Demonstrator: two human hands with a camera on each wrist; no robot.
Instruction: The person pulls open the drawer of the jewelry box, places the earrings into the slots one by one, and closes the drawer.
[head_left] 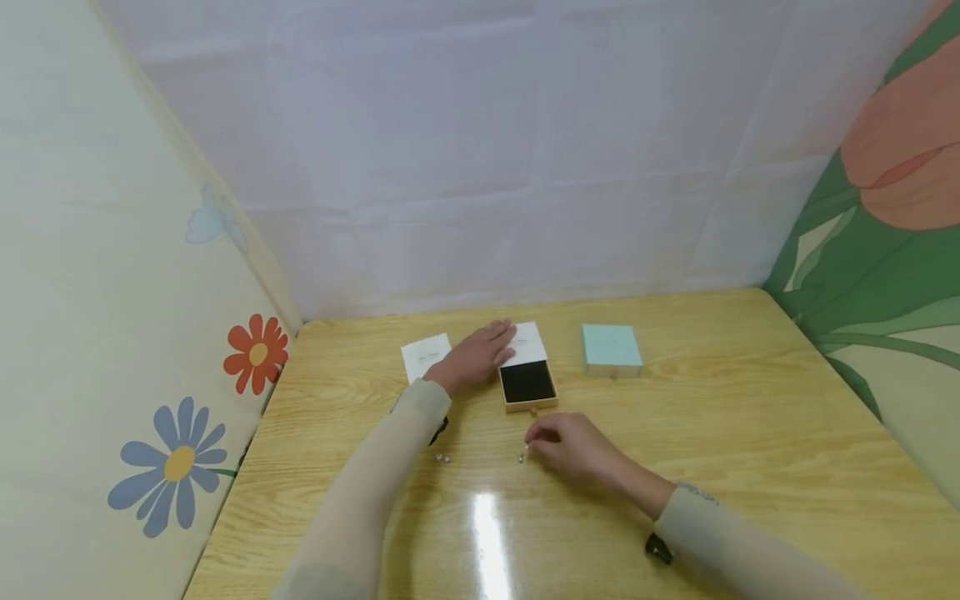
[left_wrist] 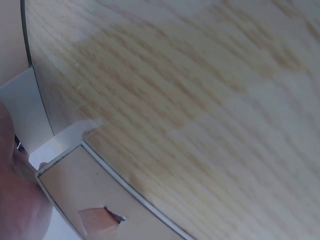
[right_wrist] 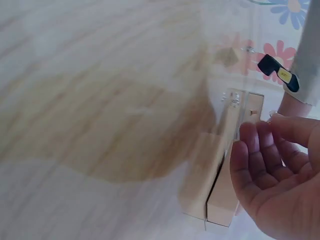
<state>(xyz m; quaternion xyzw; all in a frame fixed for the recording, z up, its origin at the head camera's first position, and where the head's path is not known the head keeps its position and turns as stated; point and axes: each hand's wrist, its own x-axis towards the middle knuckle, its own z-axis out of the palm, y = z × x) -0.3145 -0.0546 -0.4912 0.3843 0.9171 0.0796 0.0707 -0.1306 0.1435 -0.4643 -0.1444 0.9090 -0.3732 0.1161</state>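
Note:
A small drawer box stands mid-table, its white sleeve [head_left: 531, 346] behind and its black-lined drawer [head_left: 528, 382] slid out toward me. My left hand [head_left: 480, 354] rests across the sleeve's left part with fingers extended. In the left wrist view the drawer's front [left_wrist: 107, 200] with its pull tab shows beside that hand. In front of the drawer my right hand [head_left: 573, 446] pinches a tiny shiny piece [right_wrist: 271, 116], like an earring, between thumb and forefinger. Just under those fingertips lies another small shiny piece [head_left: 521, 458]. Two more shiny pieces [head_left: 442, 457] lie to the left, near the left forearm.
A white printed card or lid [head_left: 423, 354] lies behind the left wrist, partly covered by it. To the right of the drawer box stands a closed mint-green box [head_left: 611, 348]. The glossy wooden table [head_left: 720, 392] meets a white cloth at the back and flower-printed cloths at the sides.

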